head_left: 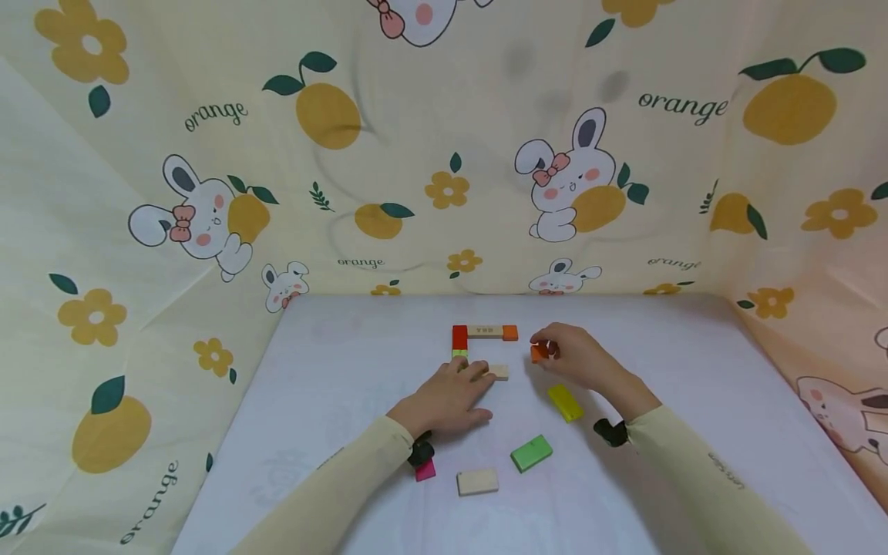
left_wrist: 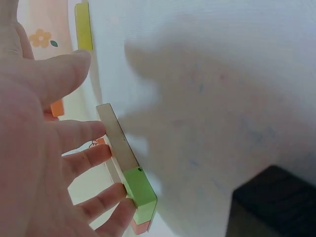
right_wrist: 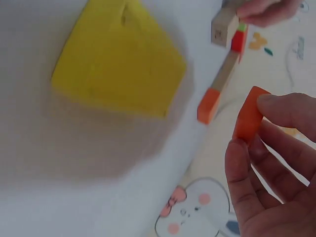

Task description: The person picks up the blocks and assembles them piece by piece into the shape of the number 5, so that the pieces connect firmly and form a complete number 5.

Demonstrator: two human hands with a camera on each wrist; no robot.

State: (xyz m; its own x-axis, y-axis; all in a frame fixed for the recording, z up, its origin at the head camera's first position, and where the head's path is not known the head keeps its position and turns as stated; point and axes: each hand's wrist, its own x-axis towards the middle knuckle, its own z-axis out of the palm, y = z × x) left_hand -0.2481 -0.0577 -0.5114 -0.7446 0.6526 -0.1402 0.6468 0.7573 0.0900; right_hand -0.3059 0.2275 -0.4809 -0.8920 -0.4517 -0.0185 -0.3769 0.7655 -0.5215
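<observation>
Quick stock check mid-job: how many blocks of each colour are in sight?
Plain wood blocks: 3
Orange blocks: 2
Green blocks: 2
Red block: 1
Yellow block: 1
Pink block: 1
Total: 10

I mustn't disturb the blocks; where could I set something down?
Bare white table stretches left of the left hand and right of the right hand, to its side edges. Crowded: the middle, around the yellow rectangular block, and beyond the left hand, near the red rectangular block.
</observation>
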